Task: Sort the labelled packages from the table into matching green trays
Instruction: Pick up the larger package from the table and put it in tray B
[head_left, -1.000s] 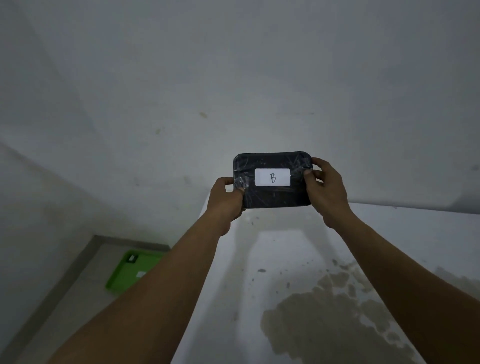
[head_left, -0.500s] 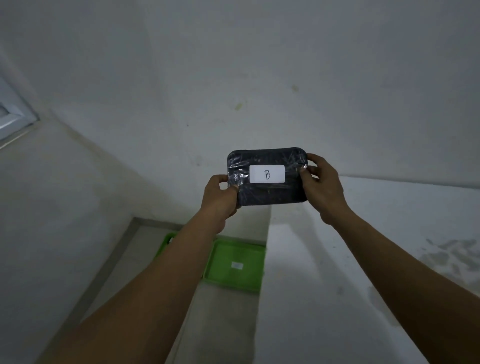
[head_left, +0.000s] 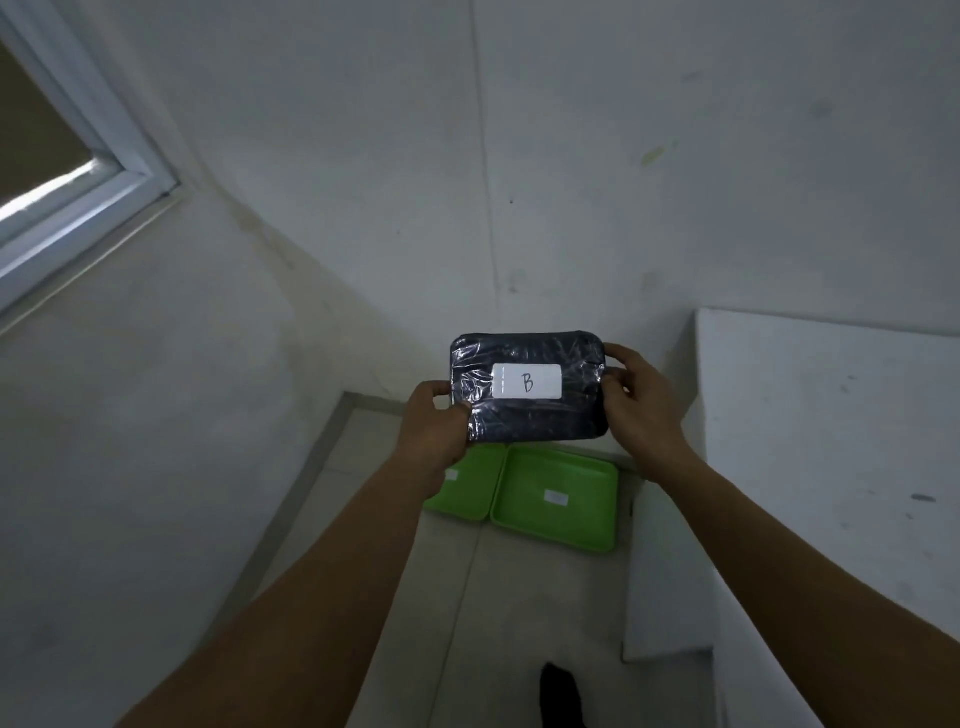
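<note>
Here, the left hand (head_left: 434, 423) and right hand (head_left: 641, 402) clamp the short ends of a dark package (head_left: 527, 392) labelled B (long axis level), held above two green trays (head_left: 556, 501) on the floor.

A bare, dim room, more store or utility space than home; plain white walls (head_left: 623, 156) meet at a corner; a white-framed window (head_left: 88, 171) sits high left; pale floor tiles (head_left: 467, 597); a stained white table (head_left: 831, 441).
</note>
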